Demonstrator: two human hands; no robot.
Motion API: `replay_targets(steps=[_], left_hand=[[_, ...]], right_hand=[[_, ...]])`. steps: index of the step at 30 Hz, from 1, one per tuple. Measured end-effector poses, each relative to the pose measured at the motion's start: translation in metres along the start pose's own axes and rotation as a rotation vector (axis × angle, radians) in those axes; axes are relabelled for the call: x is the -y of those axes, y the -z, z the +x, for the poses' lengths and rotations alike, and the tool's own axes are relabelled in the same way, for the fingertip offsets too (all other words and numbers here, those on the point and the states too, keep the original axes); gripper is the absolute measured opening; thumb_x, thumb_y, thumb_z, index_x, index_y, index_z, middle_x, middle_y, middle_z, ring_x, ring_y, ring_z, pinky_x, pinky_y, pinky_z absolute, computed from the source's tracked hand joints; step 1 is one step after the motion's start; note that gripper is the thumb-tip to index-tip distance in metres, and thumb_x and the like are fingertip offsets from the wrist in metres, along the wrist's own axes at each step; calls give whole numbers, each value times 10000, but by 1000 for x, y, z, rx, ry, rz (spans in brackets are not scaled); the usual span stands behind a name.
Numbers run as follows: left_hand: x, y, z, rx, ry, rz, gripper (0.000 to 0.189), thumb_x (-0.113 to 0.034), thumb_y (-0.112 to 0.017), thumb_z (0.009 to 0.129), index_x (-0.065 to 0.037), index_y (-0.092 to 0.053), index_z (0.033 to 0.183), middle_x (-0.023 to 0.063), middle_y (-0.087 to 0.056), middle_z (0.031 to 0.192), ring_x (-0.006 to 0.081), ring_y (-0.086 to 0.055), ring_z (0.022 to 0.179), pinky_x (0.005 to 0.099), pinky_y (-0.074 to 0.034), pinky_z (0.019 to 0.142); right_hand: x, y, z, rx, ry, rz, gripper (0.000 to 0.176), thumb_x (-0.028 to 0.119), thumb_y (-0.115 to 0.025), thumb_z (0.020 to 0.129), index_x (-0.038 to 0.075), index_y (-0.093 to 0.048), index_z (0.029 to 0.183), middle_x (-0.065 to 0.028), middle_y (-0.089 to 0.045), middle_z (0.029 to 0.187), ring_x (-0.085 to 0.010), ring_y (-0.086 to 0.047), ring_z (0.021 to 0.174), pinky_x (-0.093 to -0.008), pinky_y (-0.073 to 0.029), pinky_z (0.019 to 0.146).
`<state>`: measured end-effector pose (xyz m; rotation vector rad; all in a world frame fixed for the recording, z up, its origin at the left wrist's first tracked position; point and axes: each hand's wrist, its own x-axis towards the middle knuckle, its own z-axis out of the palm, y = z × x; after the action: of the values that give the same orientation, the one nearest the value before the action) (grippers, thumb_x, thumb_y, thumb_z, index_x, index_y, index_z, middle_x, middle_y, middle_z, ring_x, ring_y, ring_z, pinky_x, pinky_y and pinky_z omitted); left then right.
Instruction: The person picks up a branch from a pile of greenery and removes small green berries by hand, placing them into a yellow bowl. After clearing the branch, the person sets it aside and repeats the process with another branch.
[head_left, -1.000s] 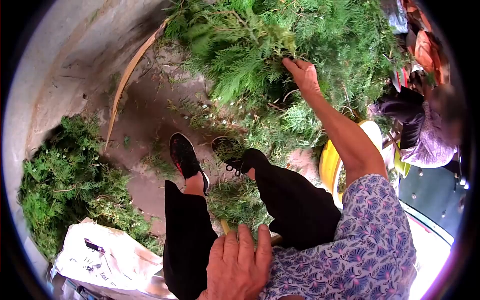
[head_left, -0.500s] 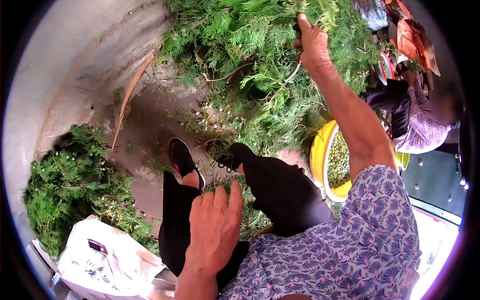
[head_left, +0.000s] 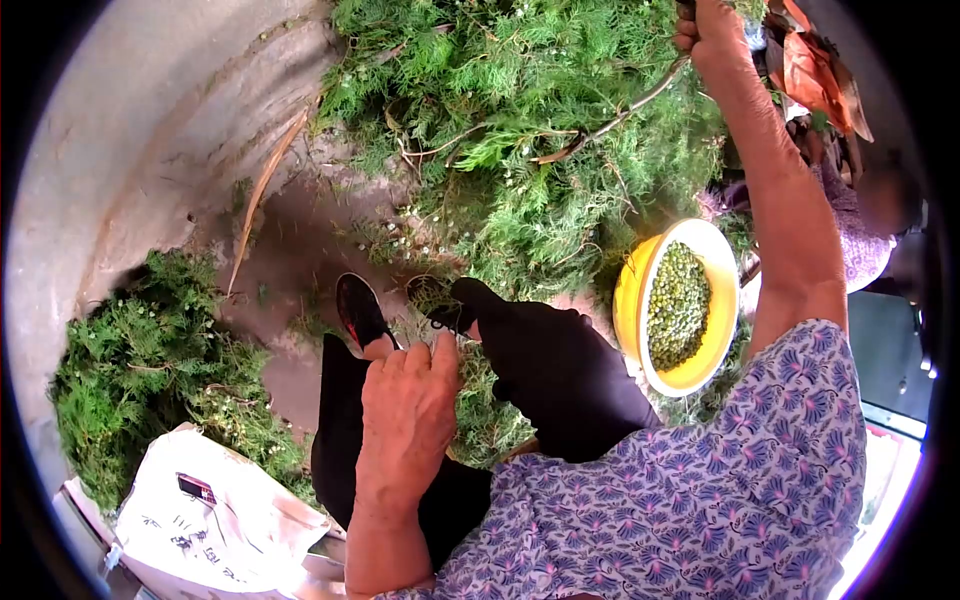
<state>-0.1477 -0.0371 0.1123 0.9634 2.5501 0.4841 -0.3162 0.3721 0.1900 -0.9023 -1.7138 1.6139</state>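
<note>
My right hand (head_left: pixel 712 38) is raised at the top right and closed on the woody stem of a long green leafy branch (head_left: pixel 560 140) lifted from the big heap of cut greenery (head_left: pixel 500 90). My left hand (head_left: pixel 405 410) hovers above my lap, fingers loosely curled and apart, with nothing in it. Beside my right knee a yellow bowl (head_left: pixel 640 290) holds small green seed cones (head_left: pixel 678 305). My black-trousered legs and dark shoes (head_left: pixel 360 310) rest on the bare ground.
A second pile of green sprigs (head_left: pixel 140 370) lies at the left against a grey concrete wall (head_left: pixel 130 130). A white printed bag (head_left: pixel 215 515) lies at the lower left. Another person in purple patterned clothes (head_left: pixel 850 230) sits at the right.
My right hand has risen up and to the right, pulling the branch out of the heap. My left hand has lifted from my lap. The yellow bowl has come fully into view.
</note>
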Motion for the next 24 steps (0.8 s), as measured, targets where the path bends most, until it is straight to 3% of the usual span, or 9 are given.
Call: replay_targets(steps=[5,7,9,13,14,17,19,22,24], left_hand=[[1,-3,2,-15,-5,16,334,-109,-622,763,-41,-529,1076,93,-535,801,258,-547,803,363,-403,681],[-1,-2,5,-5,-17,21,336,-109,-623,763,-42,-529,1078,92,-536,798,260,-548,800,363,-404,682],[-1,0,7,-1,-13,29,337,-110,-624,762,-42,-529,1079,90,-536,795,261,-548,797,363,-404,683],[-2,-3,8,-18,-27,12,344,-106,-628,755,-32,-524,1074,93,-536,778,262,-547,798,370,-410,684],[-1,-3,8,-9,-31,-2,347,-106,-631,750,-28,-521,1070,93,-536,772,261,-546,800,372,-412,683],[0,-5,5,-17,-40,16,354,-104,-640,736,-25,-518,1059,91,-530,756,255,-545,797,372,-414,680],[0,-3,3,-27,-29,27,360,-113,-643,731,-32,-520,1060,87,-536,771,248,-545,791,366,-412,675],[3,2,-3,-5,-20,41,366,-115,-629,739,-37,-523,1081,82,-552,827,231,-543,783,350,-404,667],[6,4,-9,31,0,34,369,-110,-624,741,-30,-525,1087,82,-550,830,227,-540,779,349,-404,669]], right_hand=[[27,11,-10,22,48,-201,270,347,-506,909,125,-435,773,3,-347,550,-107,-276,424,-271,-222,368],[-4,88,136,422,36,-114,306,391,-531,882,125,-433,768,2,-358,549,-104,-272,425,-269,-224,378],[6,112,149,303,-168,-7,353,449,-565,841,124,-445,773,-6,-388,568,-114,-290,433,-276,-244,397],[-3,73,45,-182,-35,-351,330,372,-656,809,81,-503,774,0,-464,590,-89,-358,411,-244,-280,363],[-22,82,47,30,201,-369,299,374,-647,804,108,-513,775,18,-427,587,-86,-321,414,-248,-231,384],[-62,77,28,23,80,-474,324,387,-641,804,85,-529,772,-5,-463,592,-104,-384,451,-285,-292,402],[-108,92,39,217,-41,-648,363,390,-636,794,33,-591,845,-59,-555,670,-144,-509,538,-316,-395,472],[-165,95,43,119,214,-1490,531,440,-646,720,33,-628,1061,-205,-616,1024,-306,-570,1004,-417,-433,865],[-189,80,38,167,312,-1458,506,426,-640,731,46,-628,1065,-206,-603,1060,-310,-571,1005,-407,-442,853]])
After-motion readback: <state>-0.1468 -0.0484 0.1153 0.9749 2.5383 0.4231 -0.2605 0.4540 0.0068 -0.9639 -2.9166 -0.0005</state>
